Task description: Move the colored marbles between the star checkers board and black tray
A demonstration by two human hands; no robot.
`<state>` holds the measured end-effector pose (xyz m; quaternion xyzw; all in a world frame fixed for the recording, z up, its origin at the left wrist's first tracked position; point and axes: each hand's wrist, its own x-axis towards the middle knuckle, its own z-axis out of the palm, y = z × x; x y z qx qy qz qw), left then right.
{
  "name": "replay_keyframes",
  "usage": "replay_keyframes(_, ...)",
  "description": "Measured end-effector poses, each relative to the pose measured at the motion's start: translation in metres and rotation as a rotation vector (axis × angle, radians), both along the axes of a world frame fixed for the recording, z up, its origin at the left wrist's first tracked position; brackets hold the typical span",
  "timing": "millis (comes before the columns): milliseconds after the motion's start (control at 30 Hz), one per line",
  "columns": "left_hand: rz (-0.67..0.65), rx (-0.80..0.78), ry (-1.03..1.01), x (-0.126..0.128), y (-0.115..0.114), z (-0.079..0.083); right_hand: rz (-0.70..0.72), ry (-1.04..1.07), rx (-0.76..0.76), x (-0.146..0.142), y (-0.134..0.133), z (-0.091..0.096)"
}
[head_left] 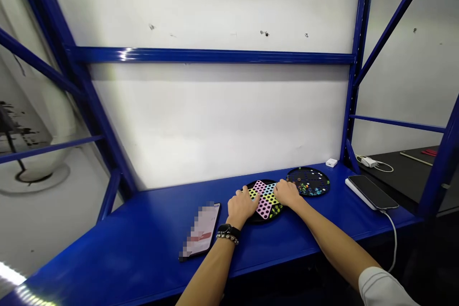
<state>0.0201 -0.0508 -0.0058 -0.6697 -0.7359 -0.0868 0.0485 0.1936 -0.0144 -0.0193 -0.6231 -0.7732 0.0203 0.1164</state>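
Observation:
A star-shaped Chinese checkers board (265, 197) in pink, yellow and light blue, full of round holes, lies over a round black tray (258, 220). Green marbles (276, 210) show in the tray beside a lower point of the star. At the board's left side, my left hand (242, 206) is closed on the edge, its thumb over the top face. My right hand (287, 193) grips the opposite edge with bent fingers, whose tips are partly hidden. A dark watch (228, 231) and a beaded bracelet circle my left wrist.
Behind my right hand lies a round black lid or tray (315, 177) with small coloured pieces. A phone (201, 232) rests left of my hands. Another phone (371, 190) sits on a white cabled block at right. Blue shelf posts (353, 81) frame the blue tabletop (143, 244).

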Motion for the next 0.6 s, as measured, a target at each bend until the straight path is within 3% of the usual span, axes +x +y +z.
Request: replay_keyframes(600, 0.006, -0.019, 0.013, -0.0004, 0.001, -0.0003, -0.036, 0.065, 0.002, 0.0037, 0.0006, -0.0014)
